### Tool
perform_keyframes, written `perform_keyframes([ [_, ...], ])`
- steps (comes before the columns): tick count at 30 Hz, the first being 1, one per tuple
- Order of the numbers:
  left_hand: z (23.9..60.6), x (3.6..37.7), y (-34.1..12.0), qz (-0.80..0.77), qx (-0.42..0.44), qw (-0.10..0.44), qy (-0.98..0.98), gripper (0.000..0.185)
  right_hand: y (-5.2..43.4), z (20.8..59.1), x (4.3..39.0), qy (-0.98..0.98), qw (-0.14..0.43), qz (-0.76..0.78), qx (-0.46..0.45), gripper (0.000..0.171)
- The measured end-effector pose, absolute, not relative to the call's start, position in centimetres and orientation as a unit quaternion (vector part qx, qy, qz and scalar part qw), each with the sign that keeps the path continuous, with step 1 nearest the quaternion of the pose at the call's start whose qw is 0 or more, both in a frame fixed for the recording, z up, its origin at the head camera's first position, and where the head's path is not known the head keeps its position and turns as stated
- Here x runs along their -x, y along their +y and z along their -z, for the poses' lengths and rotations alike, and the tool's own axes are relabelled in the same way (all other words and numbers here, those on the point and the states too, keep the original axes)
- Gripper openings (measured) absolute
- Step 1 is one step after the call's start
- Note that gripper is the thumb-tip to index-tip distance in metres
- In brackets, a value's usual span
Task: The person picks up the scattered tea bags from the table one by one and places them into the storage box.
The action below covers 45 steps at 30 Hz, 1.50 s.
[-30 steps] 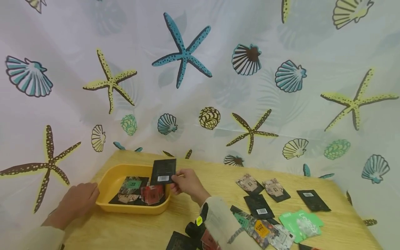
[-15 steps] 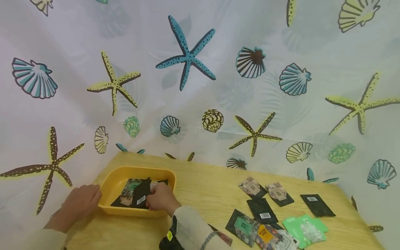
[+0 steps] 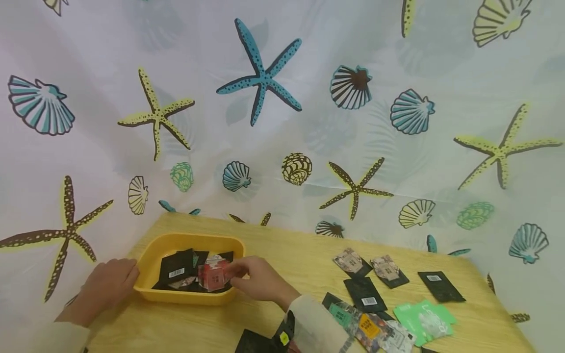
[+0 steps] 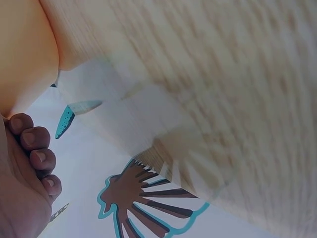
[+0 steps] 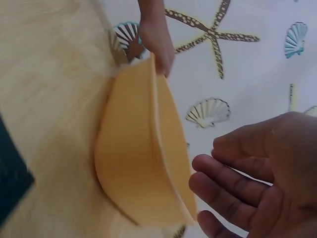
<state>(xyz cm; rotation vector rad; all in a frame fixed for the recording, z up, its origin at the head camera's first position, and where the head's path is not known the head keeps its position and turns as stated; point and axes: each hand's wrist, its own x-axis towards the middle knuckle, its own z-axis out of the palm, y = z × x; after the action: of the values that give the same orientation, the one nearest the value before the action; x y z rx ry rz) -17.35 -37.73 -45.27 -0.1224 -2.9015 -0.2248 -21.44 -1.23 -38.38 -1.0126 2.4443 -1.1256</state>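
Packets (image 3: 177, 267) in the tray (image 3: 185, 297) look light, thin and pliable, probably slippery, and best pinched by an edge. The red packet (image 3: 214, 278) lies just beside the right hand (image 3: 261, 279), whose loosely bent fingers hold nothing. The left hand (image 3: 111, 280) has curled fingers at the tray's left end; whether they grip it, I cannot tell.

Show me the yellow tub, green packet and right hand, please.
Yellow tub (image 3: 185, 297), head view: its front wall.
Green packet (image 3: 422, 321), head view: middle of its face.
Right hand (image 3: 262, 279), head view: back of the hand.
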Motion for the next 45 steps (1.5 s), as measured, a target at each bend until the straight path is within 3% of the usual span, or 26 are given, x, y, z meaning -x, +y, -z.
perform_keyframes([
  [11,44.9,17.5,-37.8,0.074,0.04,0.099,-0.992,0.032,6.1,39.0,18.8,0.926,0.038,0.108,0.359,0.017],
  [15,44.7,17.4,-37.8,0.077,0.044,0.103,-0.991,0.033,6.2,40.5,17.7,0.921,0.058,0.099,0.371,0.02],
  [26,45.0,17.6,-37.7,0.08,0.046,0.105,-0.99,0.035,5.5,42.7,16.2,0.914,0.071,0.024,0.398,0.053],
  [37,44.8,17.4,-37.6,0.078,0.044,0.105,-0.99,0.033,5.0,43.2,17.0,0.914,0.148,0.071,0.372,0.032],
  [45,44.7,17.2,-37.5,0.075,0.044,0.106,-0.991,0.034,5.8,45.1,18.1,0.89,0.196,0.168,0.375,0.036],
])
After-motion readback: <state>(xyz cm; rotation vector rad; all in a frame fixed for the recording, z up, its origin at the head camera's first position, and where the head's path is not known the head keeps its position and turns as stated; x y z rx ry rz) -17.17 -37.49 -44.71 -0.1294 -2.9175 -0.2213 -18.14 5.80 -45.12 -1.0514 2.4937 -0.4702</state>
